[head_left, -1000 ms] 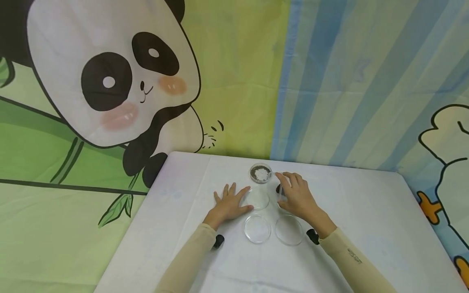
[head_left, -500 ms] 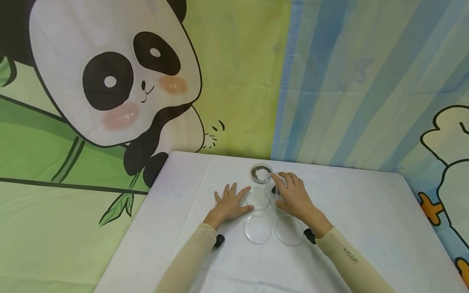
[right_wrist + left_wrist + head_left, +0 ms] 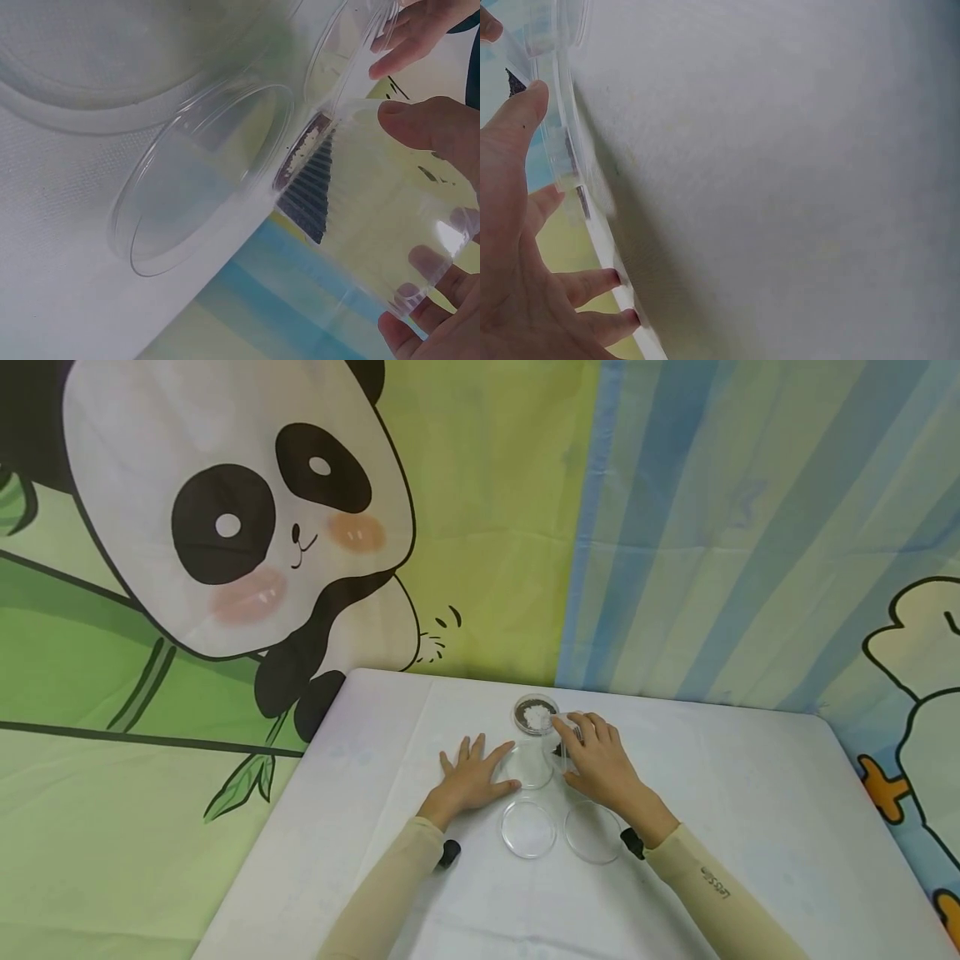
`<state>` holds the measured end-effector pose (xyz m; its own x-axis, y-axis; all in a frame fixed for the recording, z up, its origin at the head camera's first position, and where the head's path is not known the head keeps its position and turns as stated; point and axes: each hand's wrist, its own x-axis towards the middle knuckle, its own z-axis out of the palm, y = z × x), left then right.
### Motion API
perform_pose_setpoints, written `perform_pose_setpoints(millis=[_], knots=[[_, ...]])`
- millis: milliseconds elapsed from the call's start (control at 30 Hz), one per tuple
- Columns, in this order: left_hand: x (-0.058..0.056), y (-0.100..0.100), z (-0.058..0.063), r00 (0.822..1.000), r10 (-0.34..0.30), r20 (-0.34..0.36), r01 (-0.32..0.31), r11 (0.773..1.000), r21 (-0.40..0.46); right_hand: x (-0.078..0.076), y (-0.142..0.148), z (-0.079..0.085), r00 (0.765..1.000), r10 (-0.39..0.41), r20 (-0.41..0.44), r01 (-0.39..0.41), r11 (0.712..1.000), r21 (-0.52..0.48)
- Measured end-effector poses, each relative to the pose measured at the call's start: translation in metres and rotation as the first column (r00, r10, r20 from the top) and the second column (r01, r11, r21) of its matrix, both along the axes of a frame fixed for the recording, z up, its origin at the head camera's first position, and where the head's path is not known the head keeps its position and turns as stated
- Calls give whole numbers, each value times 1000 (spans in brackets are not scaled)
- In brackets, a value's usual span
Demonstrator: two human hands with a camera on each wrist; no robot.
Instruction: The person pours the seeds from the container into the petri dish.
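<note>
My right hand (image 3: 603, 770) pinches a clear petri dish (image 3: 367, 195) by its rim, thumb on one side and fingers on the other. The dish is tipped up on its side, and a dark ridged patch (image 3: 311, 196) shows in its lower corner. Just left of it, another clear petri dish (image 3: 527, 768) lies on the table. Beside that one my left hand (image 3: 463, 787) is spread flat, thumb and index finger touching its rim. In the left wrist view the thumb (image 3: 525, 109) lies along the clear dish edge.
Behind the hands stands a round dish (image 3: 537, 716) of dark material topped with white lumps. Nearer the person lie a clear dish (image 3: 528, 830) and a larger clear lid-like dish (image 3: 592, 833). A printed panda curtain (image 3: 480, 527) hangs behind the white table (image 3: 720, 793).
My right hand has shifted slightly left with the tilted petri dish, closer to the dish by my left hand. More of the dark patch shows now. The left hand stays in place.
</note>
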<state>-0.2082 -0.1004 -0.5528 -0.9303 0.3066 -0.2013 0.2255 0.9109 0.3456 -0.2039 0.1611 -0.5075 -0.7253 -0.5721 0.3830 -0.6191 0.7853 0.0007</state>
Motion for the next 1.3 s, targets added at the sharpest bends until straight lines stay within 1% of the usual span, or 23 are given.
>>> perform_pose_setpoints(millis=[133,267,600,1067,1300], knots=[[0,0,1,1000,0,5,0,1000,0,0,-1,0,1000,5,-11,-4,1000,4],[0,0,0,1000,0,10,0,1000,5,-1,-1,0,999,10,-40,-10,1000,7],[-1,0,-2,1000,0,-1,0,1000,0,-2,-1,0,996,36,-85,-35,999,10],[-1,1,1,1000,-2,11,2,1000,-19,-2,-3,0,994,56,-95,-56,998,8],[-1,2,1,1000,-1,10,1,1000,-15,-2,-5,1,995,58,-81,-57,998,9]])
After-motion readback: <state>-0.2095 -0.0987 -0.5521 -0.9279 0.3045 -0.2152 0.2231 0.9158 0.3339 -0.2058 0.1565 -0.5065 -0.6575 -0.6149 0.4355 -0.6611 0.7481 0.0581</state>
